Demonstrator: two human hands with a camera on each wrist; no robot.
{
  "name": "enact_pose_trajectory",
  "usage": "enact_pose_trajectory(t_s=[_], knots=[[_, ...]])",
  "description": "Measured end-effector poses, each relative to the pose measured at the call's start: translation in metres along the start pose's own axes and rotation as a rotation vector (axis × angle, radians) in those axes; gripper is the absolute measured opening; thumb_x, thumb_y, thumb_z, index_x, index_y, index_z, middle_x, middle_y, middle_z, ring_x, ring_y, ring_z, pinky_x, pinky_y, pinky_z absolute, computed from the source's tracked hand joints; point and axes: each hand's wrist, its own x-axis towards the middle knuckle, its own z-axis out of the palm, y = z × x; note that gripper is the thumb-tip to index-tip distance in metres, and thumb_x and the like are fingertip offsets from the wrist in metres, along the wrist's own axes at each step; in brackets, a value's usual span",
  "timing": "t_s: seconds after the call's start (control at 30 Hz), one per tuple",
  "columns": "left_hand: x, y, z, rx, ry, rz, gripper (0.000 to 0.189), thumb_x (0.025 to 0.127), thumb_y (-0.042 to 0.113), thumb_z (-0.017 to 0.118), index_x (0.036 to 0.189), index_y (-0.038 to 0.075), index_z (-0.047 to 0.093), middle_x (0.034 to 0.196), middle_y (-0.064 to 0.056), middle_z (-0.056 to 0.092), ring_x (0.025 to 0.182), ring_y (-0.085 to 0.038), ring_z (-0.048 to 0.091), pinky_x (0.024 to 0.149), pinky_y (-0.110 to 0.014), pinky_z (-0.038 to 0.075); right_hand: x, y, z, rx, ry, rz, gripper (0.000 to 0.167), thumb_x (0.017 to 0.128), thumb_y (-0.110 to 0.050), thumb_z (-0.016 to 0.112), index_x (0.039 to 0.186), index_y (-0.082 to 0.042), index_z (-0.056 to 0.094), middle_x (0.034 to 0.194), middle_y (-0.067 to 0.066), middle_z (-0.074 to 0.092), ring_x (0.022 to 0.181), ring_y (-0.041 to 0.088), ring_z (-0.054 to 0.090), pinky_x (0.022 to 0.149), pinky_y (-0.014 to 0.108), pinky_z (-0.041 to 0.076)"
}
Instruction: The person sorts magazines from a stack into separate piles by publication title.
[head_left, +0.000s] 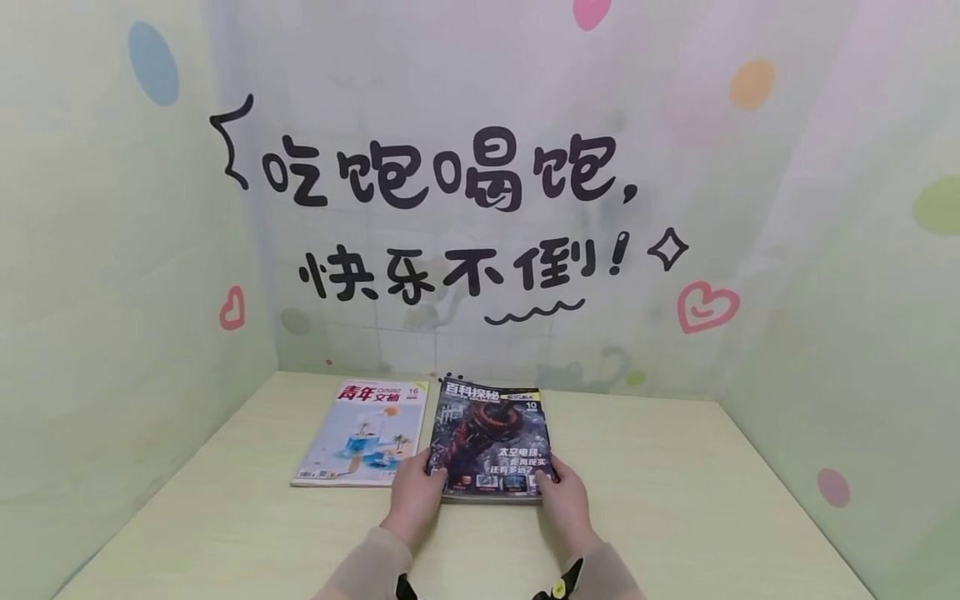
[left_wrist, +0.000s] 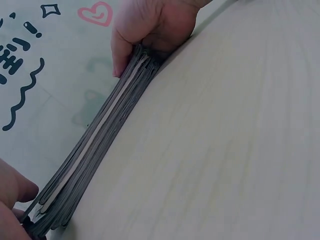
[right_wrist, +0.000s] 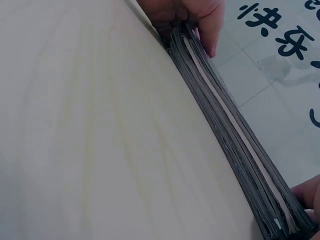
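Note:
A stack of magazines with a dark cover lies near the middle of the table. My left hand grips its near left corner, thumb on top of the cover. At the near right corner my right hand holds it the same way. Both wrist views show the near edge of the magazine stack as several dark layers with one pale layer among them. The fingers under the stack are mostly hidden. Just left of it lies a light-coloured magazine with a blue island picture, partly overlapped by my left hand.
The pale wooden table reaches forward to a fabric back wall printed with black characters. Side walls with coloured dots and hearts close in the left and right.

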Motion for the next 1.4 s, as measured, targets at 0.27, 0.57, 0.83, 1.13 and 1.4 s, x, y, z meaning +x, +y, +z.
enact_pose_trajectory(t_s=[0.27,0.57,0.83,1.13,1.4], knots=[[-0.002,0.000,-0.002,0.033,0.037,0.008,0.050,0.090,0.011,0.056,0.133,-0.014,0.046,0.128,-0.033,0.047,0.121,-0.049,0.042,0.104,-0.059,0.033,-0.001,0.002,0.003,0.039,-0.005,-0.001,0.051,0.094,-0.010,0.056,0.136,0.014,0.042,0.140,0.032,0.041,0.132,0.047,0.034,0.109,0.054,0.030],[-0.001,0.011,-0.006,0.036,0.027,0.007,0.045,0.090,0.007,0.055,0.130,-0.013,0.050,0.128,-0.030,0.047,0.122,-0.047,0.042,0.104,-0.058,0.034,-0.001,0.003,0.004,0.067,-0.004,0.019,0.050,0.094,-0.009,0.054,0.136,0.015,0.041,0.140,0.033,0.040,0.133,0.047,0.032,0.110,0.054,0.029],[0.001,0.011,-0.011,0.033,-0.028,-0.004,0.046,0.091,0.009,0.057,0.132,-0.012,0.049,0.128,-0.030,0.052,0.121,-0.045,0.047,0.101,-0.056,0.040,-0.005,-0.001,0.003,0.093,0.011,0.026,0.050,0.093,-0.006,0.054,0.135,0.017,0.041,0.139,0.034,0.040,0.132,0.048,0.032,0.110,0.054,0.028],[-0.010,0.008,-0.017,0.104,-0.072,0.025,0.049,0.090,0.012,0.060,0.131,-0.012,0.050,0.126,-0.030,0.055,0.118,-0.046,0.050,0.098,-0.056,0.042,-0.015,-0.004,-0.003,0.104,0.010,0.038,0.049,0.091,-0.003,0.054,0.134,0.017,0.041,0.139,0.035,0.039,0.132,0.049,0.031,0.110,0.056,0.026],[-0.023,0.002,-0.019,-0.023,-0.179,-0.065,0.056,0.092,0.012,0.057,0.140,-0.010,0.038,0.090,-0.021,0.064,0.067,-0.030,0.065,0.062,-0.042,0.058,-0.025,-0.003,-0.008,0.105,0.009,0.056,0.052,0.089,-0.003,0.054,0.135,0.018,0.039,0.138,0.035,0.040,0.132,0.049,0.033,0.110,0.055,0.028]])
